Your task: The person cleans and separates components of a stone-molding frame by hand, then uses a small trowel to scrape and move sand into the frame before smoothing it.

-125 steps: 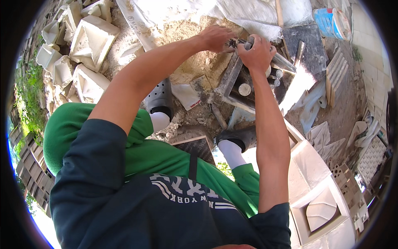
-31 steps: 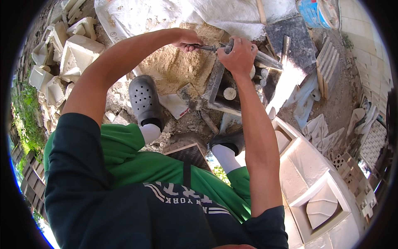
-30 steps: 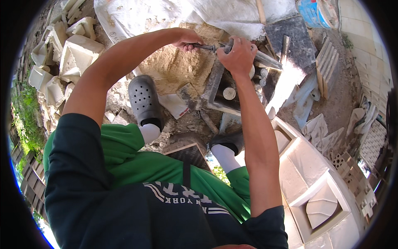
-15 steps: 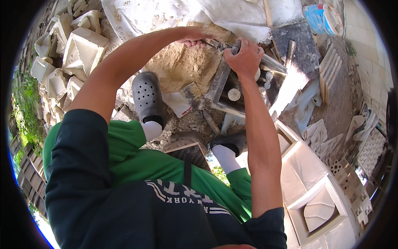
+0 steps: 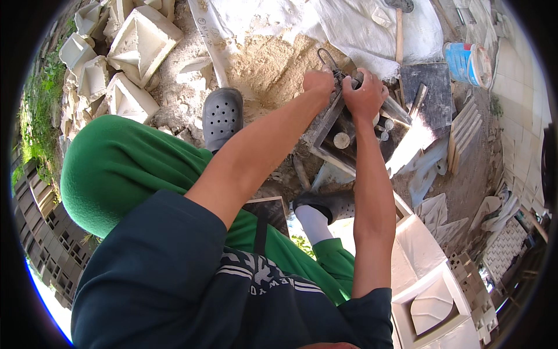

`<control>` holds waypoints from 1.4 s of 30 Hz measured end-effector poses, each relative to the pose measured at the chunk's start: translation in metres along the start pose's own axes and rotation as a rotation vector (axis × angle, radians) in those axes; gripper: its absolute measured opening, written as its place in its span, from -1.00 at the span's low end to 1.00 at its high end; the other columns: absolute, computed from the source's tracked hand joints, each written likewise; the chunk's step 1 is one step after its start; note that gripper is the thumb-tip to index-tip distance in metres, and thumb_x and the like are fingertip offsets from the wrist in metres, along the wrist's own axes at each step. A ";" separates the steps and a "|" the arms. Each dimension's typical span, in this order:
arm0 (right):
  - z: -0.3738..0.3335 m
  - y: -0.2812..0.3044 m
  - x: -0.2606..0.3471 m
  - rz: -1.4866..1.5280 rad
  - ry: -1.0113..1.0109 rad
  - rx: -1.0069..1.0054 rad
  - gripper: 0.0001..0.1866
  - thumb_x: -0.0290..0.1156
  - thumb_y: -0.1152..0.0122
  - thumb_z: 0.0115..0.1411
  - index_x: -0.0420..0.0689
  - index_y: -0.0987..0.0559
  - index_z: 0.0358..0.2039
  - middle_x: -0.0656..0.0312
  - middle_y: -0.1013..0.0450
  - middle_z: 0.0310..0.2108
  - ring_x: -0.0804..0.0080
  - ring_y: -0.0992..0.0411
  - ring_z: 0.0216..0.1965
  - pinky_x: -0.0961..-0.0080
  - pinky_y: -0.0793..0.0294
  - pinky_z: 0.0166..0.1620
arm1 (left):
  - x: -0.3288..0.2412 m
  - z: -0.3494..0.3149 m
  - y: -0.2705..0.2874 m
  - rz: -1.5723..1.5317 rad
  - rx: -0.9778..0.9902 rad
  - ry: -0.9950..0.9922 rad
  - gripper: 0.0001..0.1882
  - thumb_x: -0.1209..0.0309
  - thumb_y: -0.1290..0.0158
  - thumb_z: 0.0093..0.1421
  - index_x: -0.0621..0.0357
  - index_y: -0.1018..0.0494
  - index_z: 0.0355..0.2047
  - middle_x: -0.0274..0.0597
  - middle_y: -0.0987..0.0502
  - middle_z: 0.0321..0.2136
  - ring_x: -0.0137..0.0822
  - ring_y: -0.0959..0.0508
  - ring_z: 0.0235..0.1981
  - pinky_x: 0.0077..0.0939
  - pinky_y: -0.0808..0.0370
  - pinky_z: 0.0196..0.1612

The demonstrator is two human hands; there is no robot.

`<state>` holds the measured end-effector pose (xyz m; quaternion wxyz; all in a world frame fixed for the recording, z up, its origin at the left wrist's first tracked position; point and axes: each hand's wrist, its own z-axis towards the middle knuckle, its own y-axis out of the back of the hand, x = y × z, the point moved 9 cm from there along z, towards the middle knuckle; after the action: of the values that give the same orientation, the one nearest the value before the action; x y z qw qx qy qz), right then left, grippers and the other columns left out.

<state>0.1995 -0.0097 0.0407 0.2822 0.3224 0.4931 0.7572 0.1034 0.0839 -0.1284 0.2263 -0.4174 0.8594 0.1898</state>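
Observation:
My left hand [image 5: 318, 81] is closed at the upper left corner of a dark box mould [image 5: 325, 125], beside a bent wire loop [image 5: 326, 57] that sticks up past its fingers. What that hand grips is hidden behind its back. My right hand [image 5: 366, 96] is wrapped round a dark, rounded metal piece [image 5: 358, 79] at the mould's top edge. Inside the mould stand several pale round-ended cylinders [image 5: 342, 140]. A grey bar [image 5: 396, 110] lies across the mould's right side. Pale sand [image 5: 261, 70] is heaped to the left of my hands.
White sheeting [image 5: 354, 35] covers the ground at the far side, with a hammer [image 5: 400, 35] on it. A blue bucket [image 5: 465, 64] lies tipped beside a dark board [image 5: 427, 93]. Cast hollow blocks [image 5: 145, 43] are piled at the left; more blocks [image 5: 430, 305] stand at lower right.
My left hand has come in from over the sand to the mould's corner, close to my right hand. The wire loop now stands up beside it. The whole view has shifted.

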 end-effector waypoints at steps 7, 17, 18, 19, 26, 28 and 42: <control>0.023 -0.038 -0.036 0.205 -0.382 0.442 -0.65 -0.11 -0.07 0.13 -0.01 -0.65 -0.20 0.12 -0.59 -0.26 0.17 -0.49 -0.10 0.23 -0.26 0.07 | 0.029 -0.020 -0.016 -0.360 0.094 0.057 -0.66 0.18 0.04 0.32 0.23 -0.48 -0.17 -0.23 -0.51 -0.36 -0.37 -0.47 -0.38 -0.38 -0.45 -0.25; 0.047 -0.081 -0.021 0.084 0.035 0.909 -0.62 -0.17 -0.07 0.13 -0.17 -0.63 -0.20 -0.01 -0.57 -0.20 0.09 -0.52 -0.10 0.34 -0.44 -0.01 | 0.011 -0.045 -0.033 -0.717 0.306 -0.023 -0.63 0.33 -0.15 0.21 0.19 -0.49 -0.01 -0.30 -0.56 -0.23 -0.50 -0.49 -0.27 -0.53 -0.43 -0.25; 0.049 -0.078 -0.033 0.055 0.042 0.855 -0.60 -0.13 -0.08 0.15 -0.18 -0.62 -0.19 -0.03 -0.56 -0.19 0.08 -0.51 -0.09 0.33 -0.44 0.00 | 0.008 -0.050 -0.036 -0.718 0.317 -0.022 -0.63 0.33 -0.15 0.21 0.19 -0.49 -0.01 -0.30 -0.56 -0.23 -0.50 -0.49 -0.27 -0.53 -0.43 -0.25; 0.046 -0.075 -0.027 0.059 0.048 0.865 -0.60 -0.13 -0.08 0.15 -0.18 -0.62 -0.19 -0.03 -0.56 -0.19 0.08 -0.51 -0.09 0.33 -0.44 0.00 | 0.009 -0.048 -0.029 -0.717 0.260 -0.013 -0.62 0.33 -0.15 0.20 0.20 -0.47 0.01 -0.29 -0.57 -0.22 -0.48 -0.50 -0.26 -0.53 -0.43 -0.24; 0.023 -0.025 -0.031 0.171 -0.116 0.585 -0.51 0.06 -0.04 0.24 -0.12 -0.61 -0.16 -0.01 -0.57 -0.22 0.02 -0.50 -0.11 0.24 -0.41 -0.01 | 0.021 -0.033 -0.026 -0.701 0.268 0.015 -0.58 0.37 -0.15 0.19 0.21 -0.40 0.05 -0.23 -0.57 -0.17 -0.43 -0.54 -0.24 -0.55 -0.45 -0.17; 0.020 -0.016 -0.025 0.088 0.029 0.381 -0.59 0.04 -0.03 0.26 -0.02 -0.63 -0.21 0.18 -0.59 -0.25 0.14 -0.52 -0.16 0.24 -0.38 -0.06 | 0.012 -0.040 -0.022 -0.715 0.234 -0.065 -0.58 0.39 -0.15 0.19 0.25 -0.40 0.04 -0.22 -0.57 -0.18 -0.44 -0.54 -0.25 -0.57 -0.46 -0.21; 0.011 -0.012 -0.017 -0.069 0.066 0.237 -0.65 0.03 -0.06 0.24 0.07 -0.61 -0.22 0.34 -0.57 -0.25 0.29 -0.50 -0.15 0.22 -0.28 -0.05 | 0.002 -0.029 -0.015 -0.239 0.264 -0.103 -0.73 0.31 -0.19 0.11 0.25 -0.54 -0.26 -0.27 -0.51 -0.41 -0.39 -0.50 -0.40 -0.49 -0.47 -0.35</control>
<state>0.2198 -0.0125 0.0296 0.2514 0.3111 0.5991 0.6936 0.1078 0.0595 -0.1076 0.3439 -0.4729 0.8084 0.0682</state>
